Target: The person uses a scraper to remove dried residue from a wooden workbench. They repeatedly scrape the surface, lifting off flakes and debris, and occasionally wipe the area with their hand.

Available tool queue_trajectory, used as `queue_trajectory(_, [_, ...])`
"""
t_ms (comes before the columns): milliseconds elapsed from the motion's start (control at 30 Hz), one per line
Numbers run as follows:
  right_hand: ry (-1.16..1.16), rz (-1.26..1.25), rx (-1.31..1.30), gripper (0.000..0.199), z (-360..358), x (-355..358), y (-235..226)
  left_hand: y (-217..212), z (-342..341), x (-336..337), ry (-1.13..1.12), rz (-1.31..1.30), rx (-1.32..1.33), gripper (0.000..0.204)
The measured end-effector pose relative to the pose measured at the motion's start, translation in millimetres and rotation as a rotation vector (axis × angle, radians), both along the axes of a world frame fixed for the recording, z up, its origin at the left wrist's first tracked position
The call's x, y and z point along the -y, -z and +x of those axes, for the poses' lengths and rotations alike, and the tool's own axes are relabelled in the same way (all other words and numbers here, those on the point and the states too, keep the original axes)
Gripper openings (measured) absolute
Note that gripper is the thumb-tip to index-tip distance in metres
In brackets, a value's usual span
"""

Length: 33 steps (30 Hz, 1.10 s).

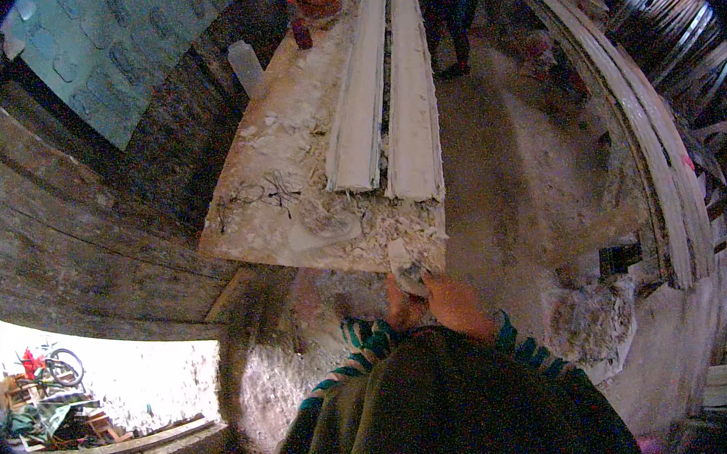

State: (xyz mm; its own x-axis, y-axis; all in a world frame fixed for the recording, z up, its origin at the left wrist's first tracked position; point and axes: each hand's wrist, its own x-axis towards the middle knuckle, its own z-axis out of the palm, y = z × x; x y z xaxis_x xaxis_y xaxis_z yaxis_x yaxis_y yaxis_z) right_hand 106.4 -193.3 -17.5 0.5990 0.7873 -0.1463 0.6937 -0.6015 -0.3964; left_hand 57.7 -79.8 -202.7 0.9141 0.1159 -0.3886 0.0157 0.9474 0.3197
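Nearest: my left hand (403, 309) appears to grasp a pale flat piece (400, 259) at the counter's (240, 233) near edge. My right hand (462, 303) is close against it; whether those fingers grip, I cannot tell. Risk: a loose hold could drop the piece off the edge. Just beyond, crumbly fragments (416, 224) might spill if swept. Farther: two long pale strips (362, 112); a knock could chip their near ends.
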Motion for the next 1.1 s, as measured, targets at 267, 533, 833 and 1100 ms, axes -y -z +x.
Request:
queue_trajectory(267, [0.021,-0.147,-0.118,0.043,5.0,-11.2,-3.2,-0.1,1.5,-3.5,0.007,-0.031,0.026,0.068])
queue_trajectory(533, [-0.01,-0.203,-0.091,0.041,2.5,-10.5,-4.3,-2.3,3.6,-6.0,0.008,-0.031,0.023,0.067])
queue_trajectory(833, [-0.084,-0.06,-0.038,0.039,3.8,1.3,5.2,-6.3,0.5,-6.0,0.012,-0.033,0.03,0.066])
queue_trajectory(1100, [-0.001,-0.023,0.066,0.036,30.1,-44.3,22.6,-7.6,4.8,-7.8,0.023,-0.015,0.034,0.066])
